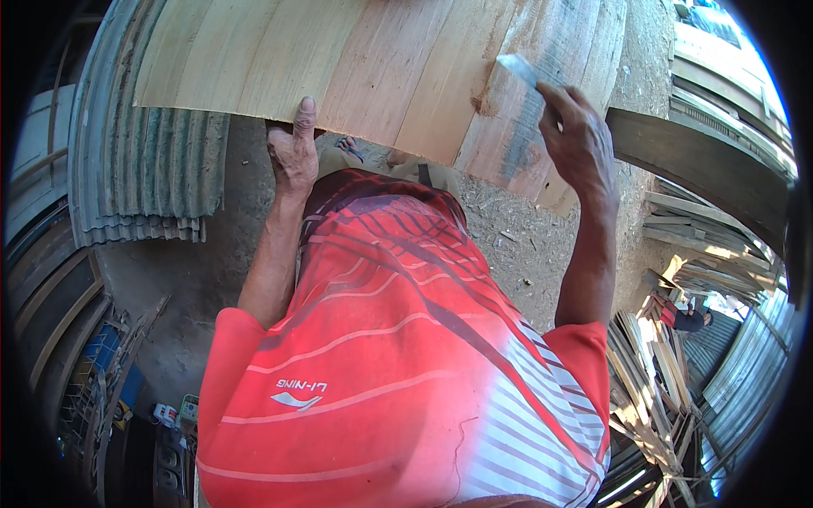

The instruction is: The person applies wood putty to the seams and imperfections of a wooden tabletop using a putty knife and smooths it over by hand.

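My right hand [583, 140] closes round a flat, pale blade [518, 69] over the right side of the broad, light-brown wooden-plank panel [373, 72] ahead; my left hand [293, 159] grips its near edge, thumb on top.

Looking down past a red striped shirt [356, 339], a wide wooden panel [364, 68] of side-by-side boards fills the top centre of the frame. Left of centre, the left hand [292, 151] grips its near edge, thumb on top. At upper right, the right hand [580, 140] pinches a thin, pale, flat tool [518, 69] over a grey-streaked board. Corrugated sheets [161, 161] stand at upper left; scrap wood [648, 364] lies heaped at lower right.
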`<state>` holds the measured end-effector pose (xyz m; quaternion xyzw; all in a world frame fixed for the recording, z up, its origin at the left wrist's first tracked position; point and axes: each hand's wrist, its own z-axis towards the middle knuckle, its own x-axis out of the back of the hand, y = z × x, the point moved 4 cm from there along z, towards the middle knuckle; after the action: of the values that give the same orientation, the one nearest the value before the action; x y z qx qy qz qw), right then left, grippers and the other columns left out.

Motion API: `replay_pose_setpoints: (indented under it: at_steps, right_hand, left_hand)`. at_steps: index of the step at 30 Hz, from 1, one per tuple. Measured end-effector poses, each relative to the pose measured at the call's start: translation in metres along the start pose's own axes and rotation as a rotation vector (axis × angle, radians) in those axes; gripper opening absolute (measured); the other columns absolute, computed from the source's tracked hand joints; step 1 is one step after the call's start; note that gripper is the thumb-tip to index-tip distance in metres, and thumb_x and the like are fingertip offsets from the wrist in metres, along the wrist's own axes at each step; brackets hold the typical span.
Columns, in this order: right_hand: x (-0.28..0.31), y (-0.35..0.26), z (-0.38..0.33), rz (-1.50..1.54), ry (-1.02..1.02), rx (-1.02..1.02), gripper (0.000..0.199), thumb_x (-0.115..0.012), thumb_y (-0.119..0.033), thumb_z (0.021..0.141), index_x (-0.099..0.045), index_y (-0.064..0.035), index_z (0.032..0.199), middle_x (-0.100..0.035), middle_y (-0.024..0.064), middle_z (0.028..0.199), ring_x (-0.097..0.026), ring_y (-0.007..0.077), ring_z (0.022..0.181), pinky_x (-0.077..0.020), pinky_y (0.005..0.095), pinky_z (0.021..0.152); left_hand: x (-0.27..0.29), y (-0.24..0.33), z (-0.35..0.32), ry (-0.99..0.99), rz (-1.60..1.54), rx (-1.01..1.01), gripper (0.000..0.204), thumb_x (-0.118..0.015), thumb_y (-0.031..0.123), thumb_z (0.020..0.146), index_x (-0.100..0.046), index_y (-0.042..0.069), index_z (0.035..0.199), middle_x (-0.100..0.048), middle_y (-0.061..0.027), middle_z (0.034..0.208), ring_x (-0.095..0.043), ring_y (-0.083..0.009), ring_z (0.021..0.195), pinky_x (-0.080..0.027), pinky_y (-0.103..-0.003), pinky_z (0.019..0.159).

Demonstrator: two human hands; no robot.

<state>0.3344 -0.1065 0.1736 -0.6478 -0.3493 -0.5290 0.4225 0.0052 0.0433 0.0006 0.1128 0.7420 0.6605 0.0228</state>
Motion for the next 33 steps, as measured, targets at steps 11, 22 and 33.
replay_pose_setpoints:
  at_steps: [11,22,33]
  right_hand:
    - [-0.010,-0.035,0.045,-0.113,-0.190,-0.046,0.033,-0.059,-0.014,0.099,-0.073,-0.0016,0.127,-0.068,0.0200,0.104,-0.070,0.0358,0.093,-0.0546,0.0467,0.085]
    - [0.016,-0.050,-0.006,-0.131,-0.151,0.006,0.027,-0.061,-0.012,0.100,-0.071,-0.0026,0.124,-0.064,0.0151,0.095,-0.066,0.0272,0.079,-0.0547,0.0436,0.074]
    - [-0.003,-0.048,0.005,-0.169,-0.298,-0.124,0.028,-0.057,-0.013,0.101,-0.069,0.0037,0.119,-0.065,0.0233,0.100,-0.070,0.0382,0.086,-0.0568,0.0489,0.077]
  left_hand:
    - [-0.001,-0.010,0.003,-0.048,-0.033,0.018,0.071,-0.073,0.054,0.099,-0.059,-0.008,0.131,-0.068,-0.0175,0.119,-0.062,-0.0251,0.110,-0.049,-0.040,0.099]
    - [0.000,-0.005,0.000,-0.049,-0.027,0.012,0.069,-0.072,0.051,0.101,-0.056,-0.008,0.132,-0.065,-0.0169,0.122,-0.060,-0.0246,0.111,-0.049,-0.039,0.099]
    - [0.001,-0.006,-0.001,-0.077,-0.006,0.041,0.066,-0.070,0.051,0.102,-0.061,-0.009,0.130,-0.067,-0.0149,0.121,-0.060,-0.0228,0.110,-0.048,-0.038,0.098]
